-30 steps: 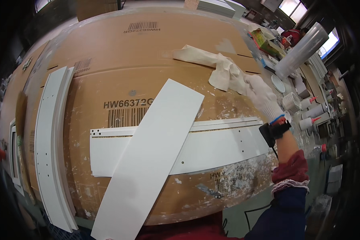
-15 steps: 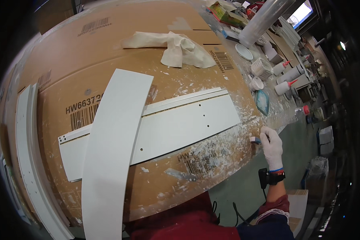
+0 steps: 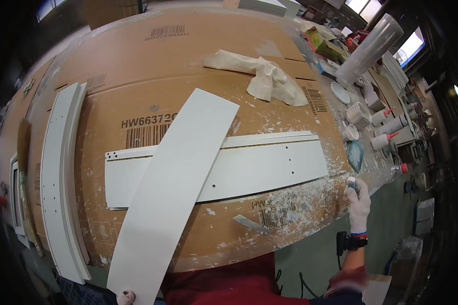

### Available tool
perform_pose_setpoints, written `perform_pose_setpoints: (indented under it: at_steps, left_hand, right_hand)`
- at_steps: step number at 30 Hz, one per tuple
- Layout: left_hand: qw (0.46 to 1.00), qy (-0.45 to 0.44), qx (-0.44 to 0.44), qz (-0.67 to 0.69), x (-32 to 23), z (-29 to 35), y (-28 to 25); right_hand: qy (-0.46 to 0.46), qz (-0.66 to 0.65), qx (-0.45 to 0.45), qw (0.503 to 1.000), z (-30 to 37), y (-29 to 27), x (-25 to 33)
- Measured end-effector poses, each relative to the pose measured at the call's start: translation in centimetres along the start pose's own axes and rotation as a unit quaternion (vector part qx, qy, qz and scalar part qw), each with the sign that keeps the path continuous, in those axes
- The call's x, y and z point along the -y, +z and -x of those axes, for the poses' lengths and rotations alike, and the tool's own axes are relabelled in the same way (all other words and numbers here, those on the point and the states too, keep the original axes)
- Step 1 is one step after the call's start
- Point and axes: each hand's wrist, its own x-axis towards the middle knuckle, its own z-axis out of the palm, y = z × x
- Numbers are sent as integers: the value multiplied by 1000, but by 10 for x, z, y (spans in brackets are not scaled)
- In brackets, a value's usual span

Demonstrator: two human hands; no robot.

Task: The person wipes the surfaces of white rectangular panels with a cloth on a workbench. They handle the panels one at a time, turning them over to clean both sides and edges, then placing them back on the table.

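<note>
Obliquely across the cardboard-covered workshop bench [image 3: 107, 51]: white board [image 3: 173, 190], left hand [image 3: 126, 297] gripping near end; right hand [image 3: 359, 207] pinching small block [image 3: 351, 183].

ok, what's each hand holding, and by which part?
Left hand: white board, by its near-left corner. Right hand: small blue-and-white piece, in its fingers; which part, can't tell.

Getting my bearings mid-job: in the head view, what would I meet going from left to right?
Stack of drilled white panels → slanted plain white board → round white lid → right hand → nearer red-tipped white bottle.
</note>
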Motion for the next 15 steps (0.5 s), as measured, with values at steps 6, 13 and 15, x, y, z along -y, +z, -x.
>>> perform_pose_setpoints:
  at_steps: [6, 13, 15]
  left_hand:
    - [999, -26, 8, 18, 9, -1, -20]
    - [999, -20, -40, 7, 13, 4, -18]
    - [999, -29, -21, 14, 14, 3, -17]
  right_hand:
    - [-98, -105, 145, 979, -42, 74, 106]
    - [-182, 30, 241, 953, -89, 205, 189]
    - [-248, 118, 228, 934, -98, 227, 200]
